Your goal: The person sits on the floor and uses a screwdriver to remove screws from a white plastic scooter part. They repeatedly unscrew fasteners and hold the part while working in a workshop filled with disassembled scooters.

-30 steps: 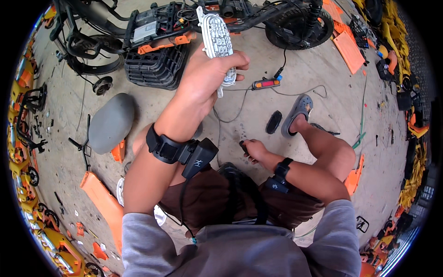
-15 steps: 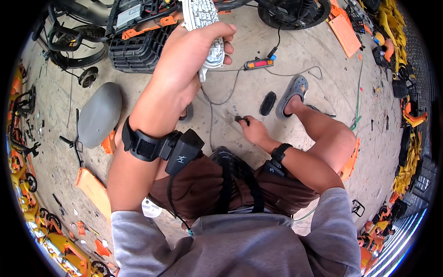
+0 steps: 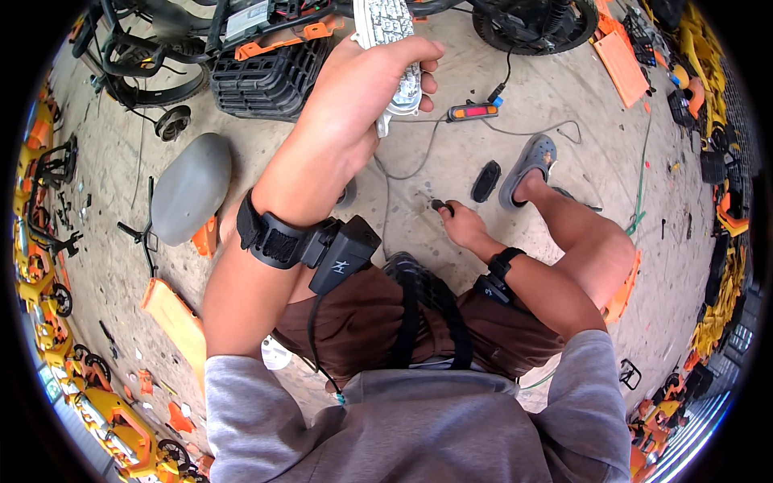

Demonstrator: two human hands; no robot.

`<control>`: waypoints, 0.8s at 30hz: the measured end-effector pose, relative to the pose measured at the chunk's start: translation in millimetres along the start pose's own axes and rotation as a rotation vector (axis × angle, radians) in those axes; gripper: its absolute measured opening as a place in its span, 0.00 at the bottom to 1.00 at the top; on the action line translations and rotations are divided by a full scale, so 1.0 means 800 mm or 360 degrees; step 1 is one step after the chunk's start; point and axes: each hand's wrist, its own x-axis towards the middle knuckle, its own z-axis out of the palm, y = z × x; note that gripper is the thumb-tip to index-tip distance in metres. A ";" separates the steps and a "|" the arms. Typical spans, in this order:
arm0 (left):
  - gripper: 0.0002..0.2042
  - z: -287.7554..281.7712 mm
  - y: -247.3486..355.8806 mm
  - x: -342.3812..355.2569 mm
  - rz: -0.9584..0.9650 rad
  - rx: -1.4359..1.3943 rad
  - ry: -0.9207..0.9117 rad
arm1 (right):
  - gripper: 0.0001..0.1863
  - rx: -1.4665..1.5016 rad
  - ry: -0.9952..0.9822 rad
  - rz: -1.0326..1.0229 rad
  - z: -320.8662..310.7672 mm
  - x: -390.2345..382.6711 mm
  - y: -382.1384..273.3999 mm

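Note:
My left hand (image 3: 354,88) is raised at the upper middle, fingers wrapped round a pale, silvery elongated part (image 3: 392,30) with a bumpy face and a lug at its lower end. Its exact kind is not clear, and its top runs out of the picture. Lower and to the right, my right hand (image 3: 465,229) is closed on what looks like a screwdriver (image 3: 440,207) with a black handle; its thin shaft points up and left, blurred against the floor. The two hands are well apart.
A vehicle frame with a black crate (image 3: 266,80) and wheel (image 3: 535,24) stands ahead. A red-and-orange lamp (image 3: 473,112) on a cable, a black oval piece (image 3: 485,181) and a grey seat (image 3: 192,190) lie on the floor. Orange panels (image 3: 622,68) and yellow parts line the sides.
The whole view has shifted, so the scene sits slightly farther right. Both hands keep the same holds and nearly the same places over the floor.

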 end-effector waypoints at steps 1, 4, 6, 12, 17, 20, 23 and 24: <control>0.06 0.002 0.000 0.000 0.0001 -0.0003 0.0009 | 0.23 -0.0011 -0.0010 0.0006 0.000 0.001 0.001; 0.05 0.004 0.001 -0.001 -0.0002 -0.0007 0.0043 | 0.23 0.0024 -0.0025 0.0020 -0.002 0.000 -0.001; 0.05 0.006 0.003 0.000 -0.0013 -0.0013 0.0046 | 0.23 0.0064 -0.0045 0.0037 -0.002 0.001 0.001; 0.07 -0.001 0.001 0.001 -0.0048 0.0001 0.0050 | 0.24 0.0136 -0.0064 0.0026 -0.004 0.003 0.000; 0.07 0.003 0.001 0.004 -0.0072 -0.0037 0.0045 | 0.25 0.0313 -0.0038 -0.0006 -0.019 0.006 0.000; 0.06 0.010 0.004 0.002 -0.0107 -0.0064 0.0088 | 0.25 0.0598 -0.0043 -0.0066 -0.060 -0.003 -0.017; 0.08 0.011 0.005 0.006 -0.0138 -0.0145 0.0157 | 0.23 0.0887 -0.0040 -0.0163 -0.126 -0.034 -0.040; 0.08 0.011 0.006 0.007 -0.0140 -0.0189 0.0171 | 0.23 0.0981 -0.0049 -0.0170 -0.149 -0.046 -0.044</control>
